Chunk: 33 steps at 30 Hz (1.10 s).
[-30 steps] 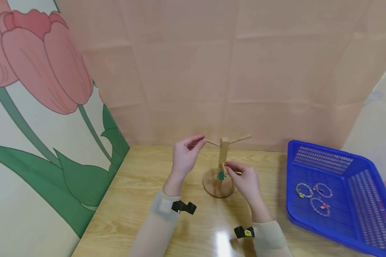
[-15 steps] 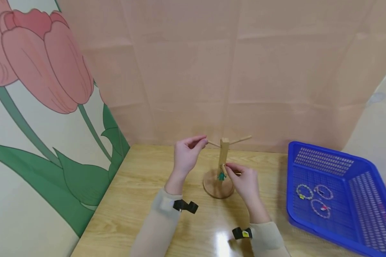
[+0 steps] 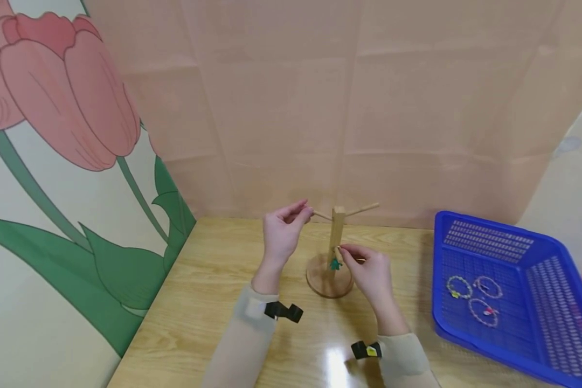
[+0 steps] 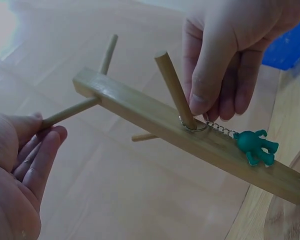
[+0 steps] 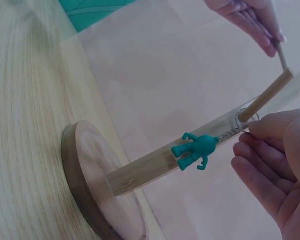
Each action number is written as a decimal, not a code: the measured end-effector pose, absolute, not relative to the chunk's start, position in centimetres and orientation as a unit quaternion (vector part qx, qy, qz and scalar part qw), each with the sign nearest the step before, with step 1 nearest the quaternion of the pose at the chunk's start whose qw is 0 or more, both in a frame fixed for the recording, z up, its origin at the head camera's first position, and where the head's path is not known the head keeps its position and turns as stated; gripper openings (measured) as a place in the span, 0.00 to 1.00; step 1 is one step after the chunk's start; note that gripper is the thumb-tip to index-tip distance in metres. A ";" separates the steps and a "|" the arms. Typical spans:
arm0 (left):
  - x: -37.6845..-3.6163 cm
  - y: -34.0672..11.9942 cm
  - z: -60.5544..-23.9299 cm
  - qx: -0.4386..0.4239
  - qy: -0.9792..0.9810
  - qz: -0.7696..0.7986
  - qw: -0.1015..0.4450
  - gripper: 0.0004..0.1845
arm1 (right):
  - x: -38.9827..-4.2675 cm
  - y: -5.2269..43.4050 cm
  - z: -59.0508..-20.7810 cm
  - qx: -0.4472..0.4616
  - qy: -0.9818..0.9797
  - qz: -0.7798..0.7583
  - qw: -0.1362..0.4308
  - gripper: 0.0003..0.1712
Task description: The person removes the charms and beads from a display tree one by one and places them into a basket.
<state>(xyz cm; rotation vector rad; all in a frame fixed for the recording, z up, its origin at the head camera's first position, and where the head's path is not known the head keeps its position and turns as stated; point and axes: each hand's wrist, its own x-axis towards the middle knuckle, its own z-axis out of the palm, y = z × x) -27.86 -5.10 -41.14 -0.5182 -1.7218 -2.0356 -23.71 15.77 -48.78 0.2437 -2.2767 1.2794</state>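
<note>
A wooden peg stand (image 3: 337, 229) with a round base (image 5: 82, 165) stands upright on the table. My left hand (image 3: 281, 234) pinches the end of one upper peg (image 4: 72, 111) between thumb and fingers. A keychain (image 4: 255, 146) with a small green figure hangs at the front of the post. Its metal ring (image 4: 192, 129) is around a lower peg (image 4: 175, 90), close to the post. My right hand (image 3: 368, 269) pinches the keychain where the ring meets the chain (image 5: 230, 133); the fingertips partly hide that spot.
To the right, a blue plastic basket (image 3: 485, 345) holds a yellowish bracelet (image 3: 459, 288) and two pinkish bracelets (image 3: 483, 312). A pink cloth backdrop (image 3: 281, 108) rises behind the table (image 3: 213, 269). A tulip-patterned panel (image 3: 68, 97) stands on the left.
The green figure has turned and shifted slightly at the post. Both hands keep nearly the same places and grips; the left arm has drifted a little to the right.
</note>
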 end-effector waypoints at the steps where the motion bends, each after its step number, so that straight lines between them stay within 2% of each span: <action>1: -27.9 -5.1 -41.2 -0.186 -0.619 -0.733 0.213 0.09 | -23.7 15.8 -48.7 0.092 -0.839 0.471 0.258 0.04; 14: -28.0 -5.0 -41.3 -0.196 -0.629 -0.721 0.214 0.08 | -22.7 17.4 -47.4 0.179 -0.832 0.453 0.267 0.05; 21: -28.0 -4.8 -41.4 -0.196 -0.628 -0.721 0.215 0.08 | -22.5 18.2 -46.8 0.235 -0.811 0.452 0.287 0.11; 33: -28.0 -4.7 -41.9 -0.190 -0.638 -0.709 0.234 0.07 | -22.0 19.2 -46.6 0.240 -0.811 0.465 0.262 0.13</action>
